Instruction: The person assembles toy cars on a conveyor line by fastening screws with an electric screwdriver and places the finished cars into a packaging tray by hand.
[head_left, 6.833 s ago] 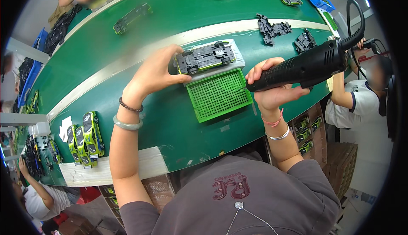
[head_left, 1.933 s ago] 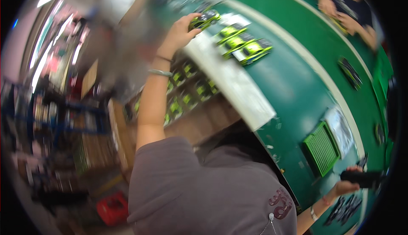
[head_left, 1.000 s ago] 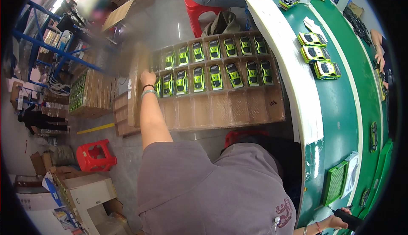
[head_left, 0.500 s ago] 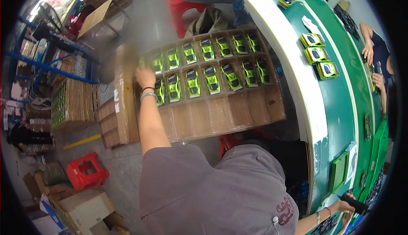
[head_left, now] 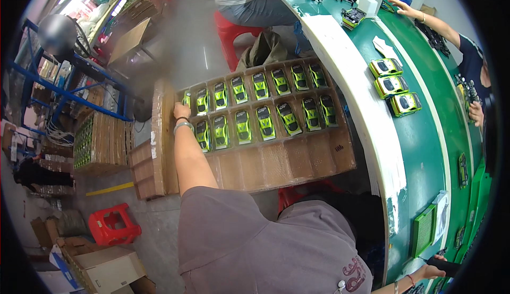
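Note:
My left hand (head_left: 181, 111) reaches to the far left corner of a brown divided tray (head_left: 255, 166). Its fingers close on the near end of a bright green toy car (head_left: 186, 97) in the corner compartment. Two rows of similar green-and-black toy cars (head_left: 243, 127) lie in the tray, one to a compartment; the nearest row of compartments holds none. At the lower right, my right hand (head_left: 428, 271) is closed around a black, handle-like object (head_left: 445, 266) over the green workbench (head_left: 419, 150). The picture's dark rim cuts part of that object off.
Three green toy cars (head_left: 392, 86) sit on the bench beside its white edge (head_left: 366, 118). A green basket (head_left: 425, 230) lies nearer. Across the bench a co-worker's hands (head_left: 474, 113) handle parts. Red stools (head_left: 113, 225) and stacked cartons (head_left: 98, 140) stand on the floor.
The view has shifted, so the tray appears lower. The green car under my left hand, blurred before, now shows clearly in the corner compartment. A co-worker's arm has stretched out across the bench.

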{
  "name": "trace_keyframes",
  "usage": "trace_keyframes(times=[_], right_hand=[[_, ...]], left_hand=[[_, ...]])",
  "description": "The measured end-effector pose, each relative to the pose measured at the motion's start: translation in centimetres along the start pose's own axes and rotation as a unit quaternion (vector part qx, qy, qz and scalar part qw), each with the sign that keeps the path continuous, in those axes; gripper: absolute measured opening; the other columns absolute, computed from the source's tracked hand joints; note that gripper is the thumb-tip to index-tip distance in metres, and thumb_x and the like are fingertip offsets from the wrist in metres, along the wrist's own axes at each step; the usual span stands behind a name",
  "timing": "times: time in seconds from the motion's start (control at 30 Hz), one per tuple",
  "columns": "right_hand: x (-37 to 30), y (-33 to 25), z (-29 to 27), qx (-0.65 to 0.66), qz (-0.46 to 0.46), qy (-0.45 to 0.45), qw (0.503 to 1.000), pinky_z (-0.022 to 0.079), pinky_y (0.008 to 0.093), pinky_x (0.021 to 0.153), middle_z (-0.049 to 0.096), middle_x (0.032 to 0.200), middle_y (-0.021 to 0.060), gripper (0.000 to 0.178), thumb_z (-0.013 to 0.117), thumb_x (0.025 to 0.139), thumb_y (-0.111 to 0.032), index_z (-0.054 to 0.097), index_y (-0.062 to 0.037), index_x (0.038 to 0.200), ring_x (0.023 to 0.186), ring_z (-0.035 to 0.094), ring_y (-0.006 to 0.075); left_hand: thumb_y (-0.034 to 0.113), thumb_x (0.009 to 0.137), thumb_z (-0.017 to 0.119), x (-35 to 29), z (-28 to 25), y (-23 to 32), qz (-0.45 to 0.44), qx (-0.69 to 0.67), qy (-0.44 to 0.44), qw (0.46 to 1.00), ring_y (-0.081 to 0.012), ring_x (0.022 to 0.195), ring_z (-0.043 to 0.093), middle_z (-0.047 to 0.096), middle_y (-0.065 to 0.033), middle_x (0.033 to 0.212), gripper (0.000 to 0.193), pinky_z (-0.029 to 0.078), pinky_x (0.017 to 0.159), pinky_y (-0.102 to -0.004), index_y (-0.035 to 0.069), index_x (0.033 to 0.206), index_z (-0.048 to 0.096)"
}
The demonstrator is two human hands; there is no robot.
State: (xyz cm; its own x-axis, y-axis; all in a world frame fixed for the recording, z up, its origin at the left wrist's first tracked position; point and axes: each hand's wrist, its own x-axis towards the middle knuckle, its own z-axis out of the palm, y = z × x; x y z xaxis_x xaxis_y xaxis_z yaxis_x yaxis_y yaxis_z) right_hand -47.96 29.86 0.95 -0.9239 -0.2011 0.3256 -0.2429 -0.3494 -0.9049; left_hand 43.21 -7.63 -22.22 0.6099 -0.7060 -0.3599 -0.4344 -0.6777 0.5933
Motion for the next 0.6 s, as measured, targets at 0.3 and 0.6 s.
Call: trace_keyframes(times=[0.3,0.6], right_hand=[[-4.4,-1.8,9.0,0.038,0.063,-0.1,0.992,0.039,0.0281,0.055,0.048,0.067,0.0067,0.079,0.041,0.069,-0.081,0.048,-0.0039,0.079,0.057,0.044,0.0168],[7.1,3.8,-13.2,-0.084,-0.128,0.04,0.987,0.032,0.0272,0.046,0.043,0.063,0.0039,0.07,0.041,0.075,-0.077,0.045,-0.0072,0.073,0.052,0.04,0.0148]], left_hand=[[0.017,0.073,0.071,-5.8,9.1,2.2,0.107,0.125,0.337,0.927,-0.0376,0.101,0.052,0.058,-0.0183,0.1,0.043,0.042,0.088,-0.0443,0.007,0.11,0.052],[0.012,0.073,0.056,-9.1,12.0,12.6,0.307,0.062,0.279,0.908,-0.0325,0.065,0.061,0.065,-0.0175,0.071,0.017,0.049,0.065,-0.0401,-0.002,0.076,0.067]])
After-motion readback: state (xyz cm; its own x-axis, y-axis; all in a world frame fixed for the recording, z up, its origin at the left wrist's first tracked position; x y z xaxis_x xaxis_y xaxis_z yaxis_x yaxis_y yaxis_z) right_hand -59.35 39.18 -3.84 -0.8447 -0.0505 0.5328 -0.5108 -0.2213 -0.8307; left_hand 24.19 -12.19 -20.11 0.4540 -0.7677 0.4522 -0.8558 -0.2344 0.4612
